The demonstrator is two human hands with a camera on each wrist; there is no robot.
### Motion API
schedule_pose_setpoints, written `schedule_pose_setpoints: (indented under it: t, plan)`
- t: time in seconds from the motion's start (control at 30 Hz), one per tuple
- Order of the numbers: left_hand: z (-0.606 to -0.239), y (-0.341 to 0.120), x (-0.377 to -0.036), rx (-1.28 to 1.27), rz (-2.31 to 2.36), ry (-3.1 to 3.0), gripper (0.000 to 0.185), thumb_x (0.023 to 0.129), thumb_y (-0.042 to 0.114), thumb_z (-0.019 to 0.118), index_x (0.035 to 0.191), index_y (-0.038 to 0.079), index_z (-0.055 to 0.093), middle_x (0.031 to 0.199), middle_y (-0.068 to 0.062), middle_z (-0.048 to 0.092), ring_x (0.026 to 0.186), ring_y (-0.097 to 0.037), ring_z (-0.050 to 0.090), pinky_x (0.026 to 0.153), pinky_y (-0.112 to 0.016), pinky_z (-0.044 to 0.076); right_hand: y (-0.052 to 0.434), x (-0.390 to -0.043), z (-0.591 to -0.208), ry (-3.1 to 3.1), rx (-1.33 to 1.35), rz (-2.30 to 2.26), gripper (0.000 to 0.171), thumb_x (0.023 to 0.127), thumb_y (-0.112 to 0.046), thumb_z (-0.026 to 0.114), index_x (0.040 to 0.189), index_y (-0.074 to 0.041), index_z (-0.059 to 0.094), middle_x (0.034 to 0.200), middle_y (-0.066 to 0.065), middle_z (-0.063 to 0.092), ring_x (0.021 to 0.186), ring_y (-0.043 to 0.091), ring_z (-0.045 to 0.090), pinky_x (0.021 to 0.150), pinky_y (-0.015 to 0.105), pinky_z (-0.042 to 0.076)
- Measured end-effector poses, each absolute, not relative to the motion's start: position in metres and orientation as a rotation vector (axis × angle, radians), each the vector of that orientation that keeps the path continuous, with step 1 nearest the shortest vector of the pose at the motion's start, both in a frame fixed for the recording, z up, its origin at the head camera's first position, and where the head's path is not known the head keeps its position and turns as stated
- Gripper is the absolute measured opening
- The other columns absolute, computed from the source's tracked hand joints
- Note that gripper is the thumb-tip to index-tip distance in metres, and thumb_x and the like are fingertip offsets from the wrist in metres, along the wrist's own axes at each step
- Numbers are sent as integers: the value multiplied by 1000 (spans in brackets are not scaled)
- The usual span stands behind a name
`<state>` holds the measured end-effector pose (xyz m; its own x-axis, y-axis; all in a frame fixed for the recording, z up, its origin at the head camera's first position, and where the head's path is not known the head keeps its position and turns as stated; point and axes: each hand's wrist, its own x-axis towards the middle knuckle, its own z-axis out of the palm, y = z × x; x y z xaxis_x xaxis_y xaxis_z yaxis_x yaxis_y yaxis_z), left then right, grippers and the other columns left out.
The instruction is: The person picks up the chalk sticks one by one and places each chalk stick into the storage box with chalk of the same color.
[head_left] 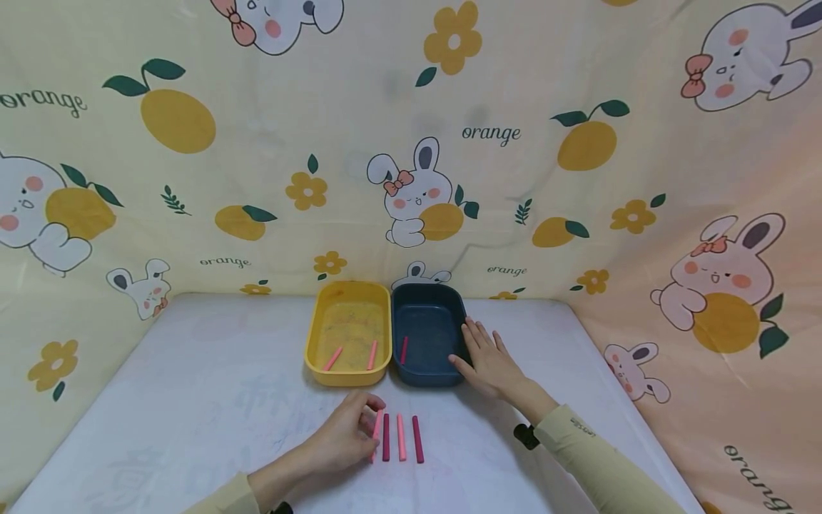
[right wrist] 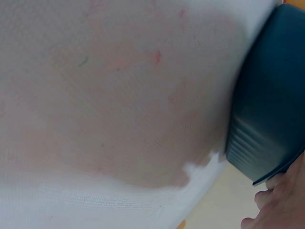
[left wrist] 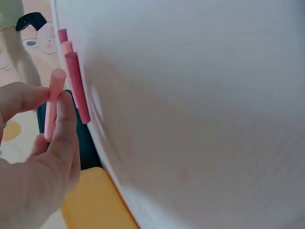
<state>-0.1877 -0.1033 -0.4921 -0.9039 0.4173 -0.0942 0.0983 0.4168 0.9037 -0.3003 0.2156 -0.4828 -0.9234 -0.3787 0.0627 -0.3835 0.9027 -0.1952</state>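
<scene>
My left hand (head_left: 340, 437) pinches a pink crayon (left wrist: 56, 78) between thumb and fingers, just left of a row on the table. That row has a dark red crayon (head_left: 386, 437), another pink crayon (head_left: 401, 437) and a second dark red one (head_left: 418, 439). Behind them a yellow tray (head_left: 315, 360) holds two pink crayons (head_left: 372, 355). Against its right side stands a dark blue tray (head_left: 429, 377) with one dark red crayon (head_left: 404, 350) inside. My right hand (head_left: 491, 363) rests on the blue tray's right rim, its fingers extended.
A white cloth (head_left: 212, 400) covers the table, with faint coloured marks on it. At the back and sides hangs a curtain (head_left: 359, 93) printed with rabbits, oranges and flowers. The two trays stand side by side near the table's far edge.
</scene>
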Motion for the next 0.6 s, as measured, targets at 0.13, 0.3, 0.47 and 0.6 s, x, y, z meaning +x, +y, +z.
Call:
schedule_pose_setpoints:
  t: [0.13, 0.3, 0.47, 0.6]
  plan:
    - [-487, -105, -188, 440, 1508, 2380, 50, 87, -3, 76, 130, 3, 53, 120, -10, 51, 95, -21, 61, 74, -27, 57, 216, -301, -483, -3038, 612, 324, 87, 107, -60, 39, 163, 2, 19, 173, 16, 10, 159, 37, 12, 125, 62, 10]
    - [-480, -107, -192, 429, 1566, 2398, 52, 87, -3, 77, 133, 2, 53, 125, -11, 51, 99, -22, 60, 76, -27, 58, 216, -301, -484, -3034, 612, 325, 86, 106, -60, 40, 163, 2, 20, 173, 16, 11, 159, 37, 13, 125, 61, 11]
    - [-473, -107, -197, 407, 1649, 2393, 54, 88, -4, 76, 135, 1, 51, 127, -13, 51, 99, -23, 61, 77, -27, 59, 216, -301, -484, -3031, 615, 318, 87, 106, -60, 39, 163, 3, 21, 173, 16, 11, 158, 38, 15, 125, 61, 11]
    - [-469, -107, -201, 373, 1727, 2375, 53, 89, -5, 75, 136, 3, 50, 128, -16, 51, 98, -23, 64, 78, -29, 60, 216, -300, -483, -3037, 611, 317, 87, 107, -60, 39, 163, 2, 20, 173, 16, 11, 159, 37, 13, 125, 60, 10]
